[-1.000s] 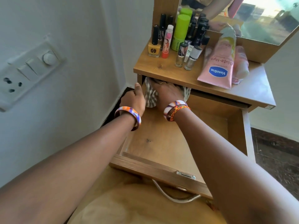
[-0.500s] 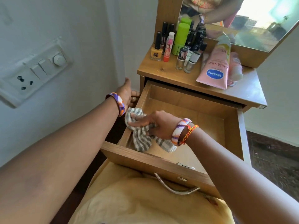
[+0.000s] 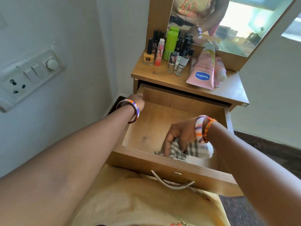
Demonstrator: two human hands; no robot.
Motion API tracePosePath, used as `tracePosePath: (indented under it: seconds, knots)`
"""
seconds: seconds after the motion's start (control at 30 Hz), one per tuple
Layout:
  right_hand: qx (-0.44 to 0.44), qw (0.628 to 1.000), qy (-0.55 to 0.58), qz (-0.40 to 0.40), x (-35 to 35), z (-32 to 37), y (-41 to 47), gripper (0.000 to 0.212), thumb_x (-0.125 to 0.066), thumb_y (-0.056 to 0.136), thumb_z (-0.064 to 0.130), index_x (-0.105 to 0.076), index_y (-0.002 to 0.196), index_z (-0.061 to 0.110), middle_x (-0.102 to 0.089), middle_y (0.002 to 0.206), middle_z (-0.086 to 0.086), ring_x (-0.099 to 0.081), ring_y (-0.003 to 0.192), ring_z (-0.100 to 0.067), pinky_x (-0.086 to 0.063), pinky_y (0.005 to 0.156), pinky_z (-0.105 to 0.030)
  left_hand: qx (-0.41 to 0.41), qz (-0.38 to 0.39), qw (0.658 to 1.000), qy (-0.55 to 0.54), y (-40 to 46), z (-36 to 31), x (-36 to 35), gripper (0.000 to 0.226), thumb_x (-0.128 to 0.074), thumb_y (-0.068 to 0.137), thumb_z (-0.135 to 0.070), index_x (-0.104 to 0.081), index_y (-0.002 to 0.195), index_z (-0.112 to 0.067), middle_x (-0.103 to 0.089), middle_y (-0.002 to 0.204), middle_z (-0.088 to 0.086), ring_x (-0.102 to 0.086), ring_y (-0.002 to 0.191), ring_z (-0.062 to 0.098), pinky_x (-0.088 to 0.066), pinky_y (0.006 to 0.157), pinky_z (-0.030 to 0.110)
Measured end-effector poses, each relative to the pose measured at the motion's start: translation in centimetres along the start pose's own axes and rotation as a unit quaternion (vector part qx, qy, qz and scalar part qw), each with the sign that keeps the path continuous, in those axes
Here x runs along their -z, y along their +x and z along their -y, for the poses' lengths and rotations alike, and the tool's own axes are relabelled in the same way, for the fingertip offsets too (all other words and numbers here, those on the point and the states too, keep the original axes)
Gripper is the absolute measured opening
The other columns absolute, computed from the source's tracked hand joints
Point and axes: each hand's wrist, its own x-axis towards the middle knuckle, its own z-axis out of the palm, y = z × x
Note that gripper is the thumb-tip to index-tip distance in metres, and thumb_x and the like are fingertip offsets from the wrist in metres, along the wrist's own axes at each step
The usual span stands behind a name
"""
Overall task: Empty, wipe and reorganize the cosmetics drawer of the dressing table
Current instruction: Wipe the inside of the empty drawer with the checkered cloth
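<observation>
The pulled-out wooden drawer (image 3: 162,124) of a light-brown dressing table (image 3: 231,92) stands emptied of its contents as the right hand (image 3: 180,136), fingers curled round a grey-and-white checked cloth (image 3: 193,150), presses the rag onto the drawer floor at its near right corner, just behind the front panel. The left hand (image 3: 136,103) rests on the drawer's left side wall near the back; its fingers lie over the far side of the wall, so whether they grip it or merely lie against it cannot be told. A curved metal handle (image 3: 172,183) hangs from the front panel, close to the person's yellow garment (image 3: 146,204). The cosmetics wait on the tabletop above: a pink Vaseline lotion tube (image 3: 202,74) lying flat, a lime-green cylindrical bottle (image 3: 170,44), a yellow nail-polish bottle with a black cap (image 3: 148,58) and a cluster of small silver and black bottles between them. A tilted mirror (image 3: 228,22) rises behind, and a white wall switchboard (image 3: 29,75) sits well to the left. The wiping step appears to be in hand, with emptying done and reorganizing not yet begun. The next move would likely call for sweeping the cloth over the remaining bare floor and corners, then setting it aside to leave both hands free for returning the bottles.
</observation>
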Motion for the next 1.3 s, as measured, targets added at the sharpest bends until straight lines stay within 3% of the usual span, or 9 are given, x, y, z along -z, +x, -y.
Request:
tracePosePath:
  seconds: [0.17,0.23,0.3,0.37,0.57,0.73,1.0,1.17,1.3]
  knots:
    - [-0.138,0.99,-0.03,-0.004,0.5,-3.3,-2.4,0.053,-0.053,0.067,-0.02,-0.076,0.099,0.017,-0.069,0.104,0.004,-0.063,0.107,-0.026,-0.052,0.095,-0.044,-0.026,-0.044,0.998,0.032,0.0,0.5,-0.7,0.052,-0.021,0.103,-0.037,-0.054,0.117,0.001,-0.054,0.092,0.011,-0.054,0.093,0.028,-0.037,0.076,0.033]
    - [-0.205,0.958,-0.012,-0.199,0.0,-4.5,-2.9,0.05,-0.052,0.072,-0.014,-0.076,0.092,0.025,-0.069,0.092,0.003,-0.063,0.092,-0.02,-0.054,0.084,-0.035,-0.031,-0.053,0.997,0.045,0.1,0.5,-0.7,0.053,-0.021,0.103,-0.038,-0.055,0.115,0.001,-0.053,0.084,0.009,-0.052,0.087,0.026,-0.037,0.075,0.033]
    - [-0.266,0.857,0.023,-0.44,-0.9,-5.9,-2.8,0.03,-0.054,0.083,0.003,-0.074,0.092,0.024,-0.071,0.095,-0.001,-0.062,0.095,-0.023,-0.047,0.091,-0.033,-0.036,-0.056,0.996,0.054,0.1,0.7,-0.8,0.053,-0.021,0.102,-0.039,-0.055,0.115,0.001,-0.058,0.093,0.014,-0.055,0.09,0.027,-0.038,0.076,0.034]
    - [-0.337,0.786,0.002,-0.518,-1.8,-7.4,-1.5,0.018,-0.056,0.088,0.029,-0.069,0.097,0.019,-0.07,0.109,-0.006,-0.061,0.108,-0.025,-0.034,0.106,-0.035,-0.044,-0.069,0.995,0.064,0.2,0.9,-1.0,0.052,-0.023,0.102,-0.039,-0.055,0.115,0.001,-0.061,0.105,0.017,-0.059,0.098,0.031,-0.039,0.075,0.034]
    - [-0.41,0.768,0.135,-0.472,-0.4,-8.1,2.6,0.052,-0.033,0.098,0.041,-0.048,0.133,0.006,-0.043,0.143,-0.019,-0.043,0.13,-0.039,-0.037,0.106,-0.045,-0.072,-0.091,0.989,0.09,0.6,1.1,-1.3,0.049,-0.024,0.102,-0.037,-0.056,0.11,0.0,-0.054,0.083,0.009,-0.058,0.086,0.028,-0.041,0.071,0.034]
    - [-0.398,0.775,0.132,-0.472,1.4,-5.6,4.5,0.038,-0.052,0.091,0.038,-0.064,0.114,0.011,-0.058,0.128,-0.015,-0.053,0.119,-0.033,-0.043,0.097,-0.035,-0.08,-0.093,0.989,0.088,0.9,1.4,-1.3,0.046,-0.024,0.102,-0.037,-0.054,0.11,-0.002,-0.063,0.095,0.015,-0.062,0.09,0.03,-0.045,0.073,0.036]
    - [-0.246,0.804,0.087,-0.534,2.3,-0.1,8.7,0.031,-0.055,0.091,0.028,-0.058,0.117,0.011,-0.063,0.12,-0.014,-0.059,0.111,-0.035,-0.048,0.091,-0.037,-0.085,-0.106,0.983,0.127,0.8,1.3,-1.2,0.046,-0.023,0.102,-0.036,-0.052,0.112,-0.001,-0.061,0.088,0.015,-0.053,0.074,0.025,-0.039,0.063,0.033]
    - [-0.096,0.758,0.344,-0.546,2.4,0.7,12.8,0.062,-0.068,0.078,0.031,-0.035,0.129,0.025,-0.058,0.122,-0.005,-0.056,0.112,-0.027,-0.045,0.101,-0.04,-0.086,-0.11,0.981,0.134,1.0,1.3,-1.4,0.046,-0.025,0.102,-0.037,-0.051,0.115,-0.002,-0.064,0.106,0.018,-0.063,0.095,0.033,-0.039,0.067,0.033]
    - [-0.053,0.821,0.321,-0.469,3.1,-0.5,12.7,0.052,-0.065,0.081,0.012,-0.038,0.125,0.018,-0.055,0.114,-0.003,-0.055,0.104,-0.022,-0.048,0.095,-0.036,-0.076,-0.101,0.984,0.128,1.0,1.3,-1.3,0.044,-0.025,0.102,-0.036,-0.05,0.115,-0.002,-0.065,0.105,0.017,-0.063,0.094,0.034,-0.041,0.067,0.035]
